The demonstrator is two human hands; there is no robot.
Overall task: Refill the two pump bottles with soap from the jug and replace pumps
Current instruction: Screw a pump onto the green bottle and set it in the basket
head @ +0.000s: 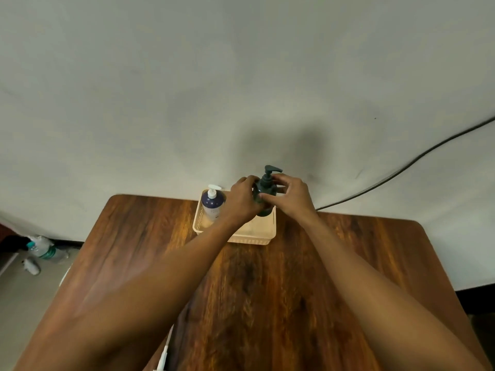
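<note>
A dark pump bottle (266, 188) with a dark pump head is held over the right side of a cream plastic basket (251, 238) at the table's far edge. My left hand (242, 200) wraps the bottle's left side. On the bottle's right side, my right hand (290, 194) grips its body near the shoulder. A navy and white pump bottle (212, 203) with a white pump stands upright in the basket's left end. No jug is in view.
The wooden table (294, 290) stands against a pale wall. A black cable (401, 167) runs down the wall at the right. A clear water bottle (45, 249) lies on the floor at the left. A white object (163, 354) sits at the table's near edge.
</note>
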